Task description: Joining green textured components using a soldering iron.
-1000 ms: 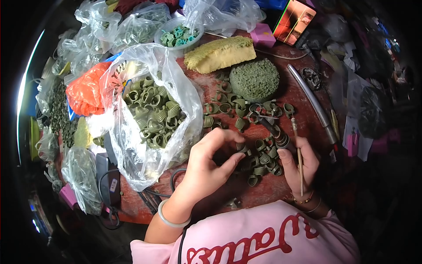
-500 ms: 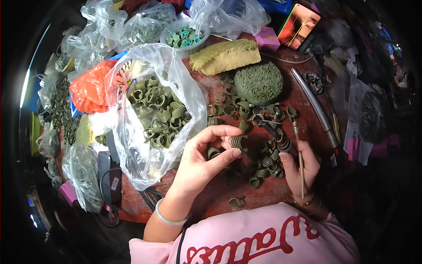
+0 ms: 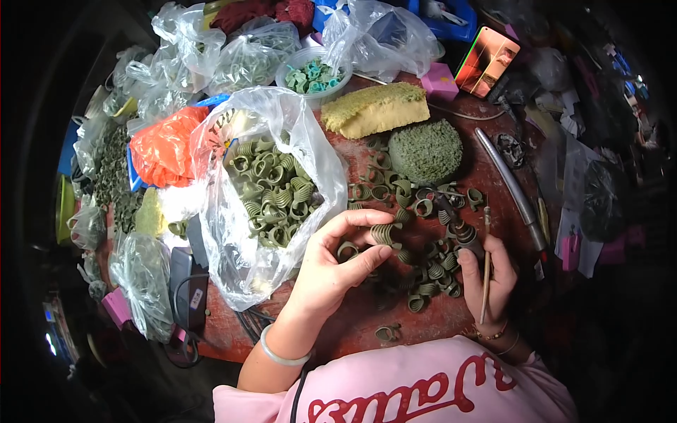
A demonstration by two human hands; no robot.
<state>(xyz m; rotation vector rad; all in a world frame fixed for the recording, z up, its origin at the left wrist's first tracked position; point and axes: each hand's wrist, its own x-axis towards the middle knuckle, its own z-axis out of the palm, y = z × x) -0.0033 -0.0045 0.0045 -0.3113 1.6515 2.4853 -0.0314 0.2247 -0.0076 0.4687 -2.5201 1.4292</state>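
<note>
Between the thumb and index finger of my left hand (image 3: 328,264) is a green ridged ring (image 3: 384,234), held over the table. My right hand (image 3: 492,285) is closed around a dark cylindrical handheld tool (image 3: 463,234) with a narrow front end pointing up and left. A thin brown stick (image 3: 486,264), perhaps a slim brush, is held in that same hand and stands nearly upright. Loose green rings (image 3: 434,271) lie heaped between my hands. The tool's front end is above the rings, apart from the held one.
A clear plastic bag (image 3: 324,158) full of green rings lies open at left. Beyond are a yellow sponge block (image 3: 377,111), a round green rough pad (image 3: 425,151) and a tub (image 3: 282,74) of teal pieces. At right are a grey tapered rod (image 3: 506,176) and a lit phone (image 3: 488,62).
The whole view has shifted slightly, so things sit lower and further right. The ring in my left hand appears turned a little. Both hands keep their holds.
</note>
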